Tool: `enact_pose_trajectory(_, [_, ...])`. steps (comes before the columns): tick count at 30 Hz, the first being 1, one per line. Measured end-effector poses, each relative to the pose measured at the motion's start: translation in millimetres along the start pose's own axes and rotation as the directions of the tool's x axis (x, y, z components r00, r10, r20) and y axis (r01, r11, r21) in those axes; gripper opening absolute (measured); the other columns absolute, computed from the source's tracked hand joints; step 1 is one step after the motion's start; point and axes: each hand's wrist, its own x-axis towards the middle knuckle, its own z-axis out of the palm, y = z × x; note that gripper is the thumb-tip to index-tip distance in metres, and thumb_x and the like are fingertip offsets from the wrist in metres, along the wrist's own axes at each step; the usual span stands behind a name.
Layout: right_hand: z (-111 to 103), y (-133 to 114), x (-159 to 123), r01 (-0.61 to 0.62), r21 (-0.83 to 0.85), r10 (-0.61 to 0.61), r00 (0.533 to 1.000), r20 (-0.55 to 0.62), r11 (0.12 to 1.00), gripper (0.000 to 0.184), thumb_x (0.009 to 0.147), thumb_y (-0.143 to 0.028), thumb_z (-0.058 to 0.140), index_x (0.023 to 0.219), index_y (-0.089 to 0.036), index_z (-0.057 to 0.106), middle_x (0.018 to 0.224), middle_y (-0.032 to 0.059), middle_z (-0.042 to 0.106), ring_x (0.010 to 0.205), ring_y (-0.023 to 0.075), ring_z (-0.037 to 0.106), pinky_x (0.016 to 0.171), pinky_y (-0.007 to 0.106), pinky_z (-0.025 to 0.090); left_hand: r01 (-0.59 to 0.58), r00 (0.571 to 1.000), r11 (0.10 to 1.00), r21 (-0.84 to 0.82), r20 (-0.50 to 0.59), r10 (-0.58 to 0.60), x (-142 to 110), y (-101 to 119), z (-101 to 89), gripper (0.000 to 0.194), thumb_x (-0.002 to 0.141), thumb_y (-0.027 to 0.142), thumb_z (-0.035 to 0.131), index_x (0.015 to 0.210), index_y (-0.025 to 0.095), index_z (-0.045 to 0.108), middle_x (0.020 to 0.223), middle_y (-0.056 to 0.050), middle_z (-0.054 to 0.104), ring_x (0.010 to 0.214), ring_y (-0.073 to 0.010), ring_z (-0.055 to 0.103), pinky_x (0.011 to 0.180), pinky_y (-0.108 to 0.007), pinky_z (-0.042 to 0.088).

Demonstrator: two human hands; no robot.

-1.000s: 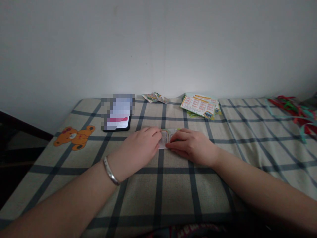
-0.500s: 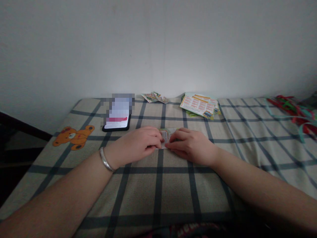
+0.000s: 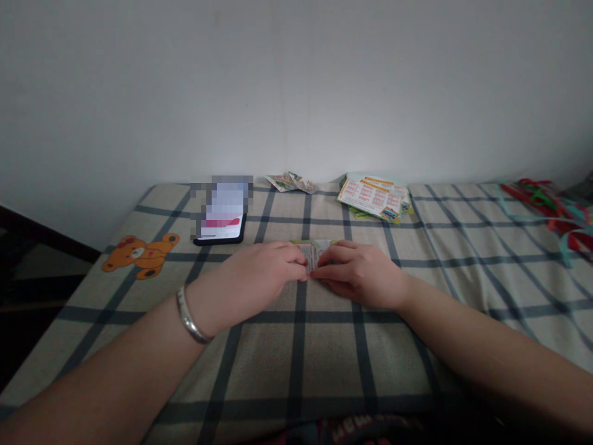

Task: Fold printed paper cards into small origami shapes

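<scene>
One pale wall (image 3: 296, 93) fills the upper view, marked by faint vertical streaks. Below it, a surface covered by a checked cloth (image 3: 264, 371), beige with dark bands, rucked at right. Two bare hands meet near its centre. Left hand (image 3: 254, 275): fingers bent and drawn together, tips on the paper's left part. Right hand (image 3: 364, 275): fingers curled, thumb and fingertips on the paper's right part. Pinching or mere pressing: cannot tell for either hand. Far right, a tangle of ribbons (image 3: 551, 204), mainly red, some green. Printed cards (image 3: 373, 196) lie in an uneven stack near the wall. Left of them, a dark-edged phone (image 3: 220, 230), screen lit, partly pixelated. Orange bear figure (image 3: 141, 255) on the cloth, left of the phone. Folded paper pieces (image 3: 291, 182) sit between phone and cards. Printed paper (image 3: 308, 252) lies between the hands, partly covered by fingers. Silver bracelet (image 3: 189, 318) rings the left wrist.
</scene>
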Motion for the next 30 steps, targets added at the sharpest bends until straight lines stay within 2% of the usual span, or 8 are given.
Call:
enact_pose_trajectory(6, [2, -1, 0, 0.025, -0.034, -0.024, 1.0, 0.019, 0.999, 0.029, 0.095, -0.029, 0.049, 0.119, -0.026, 0.065, 0.108, 0.0058, 0.066, 0.098, 0.0197, 0.058, 0.079, 0.033, 0.049, 0.012, 1.0, 1.0, 0.024, 0.003, -0.012, 0, 4, -0.3, 0.027, 0.083, 0.006, 0.052, 0.094, 0.023, 0.069, 0.108, -0.003, 0.067, 0.105, -0.02, 0.06, 0.093, -0.038, 0.05])
enact_pose_trajectory(9, [0, -3, 2, 0.026, -0.098, -0.023, 0.999, 0.035, 0.995, 0.029, 0.096, -0.03, 0.046, 0.119, -0.026, 0.064, 0.11, 0.0063, 0.065, 0.097, 0.0209, 0.057, 0.074, 0.033, 0.049, 0.012, 1.0, 0.998, 0.068, 0.01, -0.013, -1, 5, 1.4, 0.022, 0.086, 0.009, 0.052, 0.091, 0.022, 0.068, 0.107, -0.003, 0.066, 0.105, -0.021, 0.059, 0.091, -0.039, 0.05])
enact_pose_trajectory(13, [-4, -5, 6, 0.067, -0.141, -0.055, 0.994, 0.09, 0.988, 0.031, 0.098, -0.029, 0.043, 0.121, -0.022, 0.062, 0.113, 0.0071, 0.064, 0.101, 0.0223, 0.055, 0.077, 0.035, 0.048, -0.009, 1.0, 0.993, 0.117, 0.004, 0.008, 0, 7, 3.6, 0.018, 0.089, 0.011, 0.052, 0.093, 0.021, 0.065, 0.105, -0.003, 0.065, 0.106, -0.0218, 0.057, 0.092, -0.04, 0.048])
enact_pose_trajectory(18, [-10, -4, 6, 0.084, -0.104, -0.071, 0.989, 0.127, 0.991, 0.027, 0.095, -0.026, 0.049, 0.118, -0.022, 0.063, 0.11, 0.0058, 0.065, 0.103, 0.0218, 0.055, 0.079, 0.034, 0.047, -0.006, 1.0, 0.986, 0.168, -0.003, 0.006, -1, 9, 6.2, 0.017, 0.091, 0.012, 0.051, 0.096, 0.022, 0.064, 0.105, -0.003, 0.064, 0.106, -0.0221, 0.056, 0.089, -0.04, 0.048])
enact_pose_trajectory(24, [-20, -1, 1, 0.033, -0.041, -0.027, 0.989, 0.144, 0.999, 0.022, 0.094, -0.024, 0.051, 0.107, -0.022, 0.068, 0.097, 0.0062, 0.067, 0.092, 0.0189, 0.057, 0.077, 0.032, 0.046, -0.04, 0.999, 0.987, 0.157, -0.023, 0.044, -1, 6, 8.4, 0.021, 0.089, 0.009, 0.051, 0.097, 0.023, 0.065, 0.11, -0.003, 0.064, 0.11, -0.0224, 0.055, 0.095, -0.041, 0.047])
enact_pose_trajectory(30, [-31, 4, -2, 0.019, -0.032, -0.013, 0.983, 0.181, 0.999, 0.021, 0.091, -0.021, 0.054, 0.104, -0.025, 0.07, 0.101, 0.0026, 0.068, 0.09, 0.0174, 0.058, 0.076, 0.031, 0.044, -0.011, 1.0, 0.989, 0.149, -0.012, 0.013, -1, 8, 7.7, 0.021, 0.088, 0.011, 0.051, 0.098, 0.024, 0.064, 0.11, -0.003, 0.062, 0.105, -0.0231, 0.056, 0.09, -0.042, 0.05])
